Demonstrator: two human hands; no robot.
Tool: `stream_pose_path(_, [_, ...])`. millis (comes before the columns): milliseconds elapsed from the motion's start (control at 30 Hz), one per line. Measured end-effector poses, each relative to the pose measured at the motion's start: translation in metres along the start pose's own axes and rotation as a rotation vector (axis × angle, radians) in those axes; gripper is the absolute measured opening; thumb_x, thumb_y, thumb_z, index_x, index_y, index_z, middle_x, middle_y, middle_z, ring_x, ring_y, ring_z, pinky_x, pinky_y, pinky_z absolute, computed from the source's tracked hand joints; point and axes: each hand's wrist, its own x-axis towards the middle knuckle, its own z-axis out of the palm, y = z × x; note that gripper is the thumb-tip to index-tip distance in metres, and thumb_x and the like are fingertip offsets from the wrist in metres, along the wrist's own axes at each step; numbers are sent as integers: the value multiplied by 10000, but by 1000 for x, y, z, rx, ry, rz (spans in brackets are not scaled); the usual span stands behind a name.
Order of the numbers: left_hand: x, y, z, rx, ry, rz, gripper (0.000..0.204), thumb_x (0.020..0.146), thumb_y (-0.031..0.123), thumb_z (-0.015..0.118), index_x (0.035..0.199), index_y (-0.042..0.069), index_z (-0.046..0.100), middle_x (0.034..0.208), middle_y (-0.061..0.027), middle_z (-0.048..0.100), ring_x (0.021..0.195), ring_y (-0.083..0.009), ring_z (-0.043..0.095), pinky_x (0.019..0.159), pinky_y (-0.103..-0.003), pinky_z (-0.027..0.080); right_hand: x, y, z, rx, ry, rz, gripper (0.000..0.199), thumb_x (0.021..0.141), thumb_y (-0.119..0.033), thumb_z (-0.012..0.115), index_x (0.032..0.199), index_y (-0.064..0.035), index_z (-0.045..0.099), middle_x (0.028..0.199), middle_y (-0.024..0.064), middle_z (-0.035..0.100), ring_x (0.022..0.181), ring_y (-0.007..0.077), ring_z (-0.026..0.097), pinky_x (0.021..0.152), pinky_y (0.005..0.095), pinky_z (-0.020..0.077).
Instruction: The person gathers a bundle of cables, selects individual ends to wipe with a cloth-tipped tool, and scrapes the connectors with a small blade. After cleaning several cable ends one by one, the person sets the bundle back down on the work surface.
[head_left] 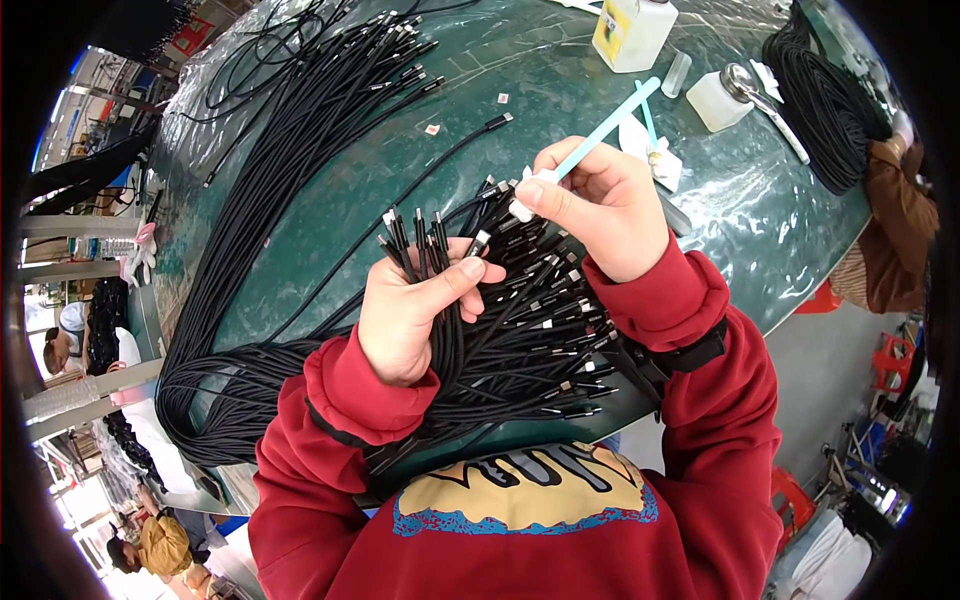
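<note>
My left hand [415, 300] is closed around several black cables, their metal-tipped plugs [425, 232] poking up above the fingers. One plug [480, 240] stands apart between thumb and forefinger. To its upper right, my right hand [605, 205] pinches a light-blue stick [605, 128] that slants up to the right, with a bit of white material at its lower end by the fingertips. A big heap of black cables [540, 330] lies under and between both hands, plug ends toward the right. The right hand's lower fingers are partly hidden.
Another cable bundle [270, 170] curves along the left of the green table [740, 250]. At the back right stand a white bottle [635, 35], a squat bottle [718, 100] and a coiled black bundle [825, 110]. A second blue stick [647, 115] lies by white paper. Another person's sleeve [900, 205] shows far right.
</note>
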Motion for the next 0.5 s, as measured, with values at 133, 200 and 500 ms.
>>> stream_pose_path(133, [0, -1, 2, 6, 23, -13, 191, 755, 48, 582, 915, -53, 552, 775, -112, 612, 561, -98, 533, 524, -215, 440, -4, -5, 7, -170, -65, -38, 100, 731, -57, 625, 777, -17, 546, 714, -3, 529, 615, 48, 449, 567, 188, 363])
stream_pose_path(200, [1, -2, 2, 21, 16, 0, 189, 756, 47, 581, 914, -52, 554, 774, -113, 612, 557, -97, 531, 521, -215, 439, -6, -4, 15, -198, -136, -62, 102, 727, -52, 626, 778, -14, 547, 698, 6, 527, 598, 54, 448, 551, 192, 365])
stream_pose_path(500, [1, -3, 2, 36, 27, 6, 158, 755, 24, 569, 901, -34, 553, 744, -133, 609, 523, -99, 510, 486, -205, 415, -8, -3, 18, -309, -125, -127, 104, 716, -47, 632, 776, -12, 555, 668, 6, 523, 587, 58, 449, 535, 192, 363])
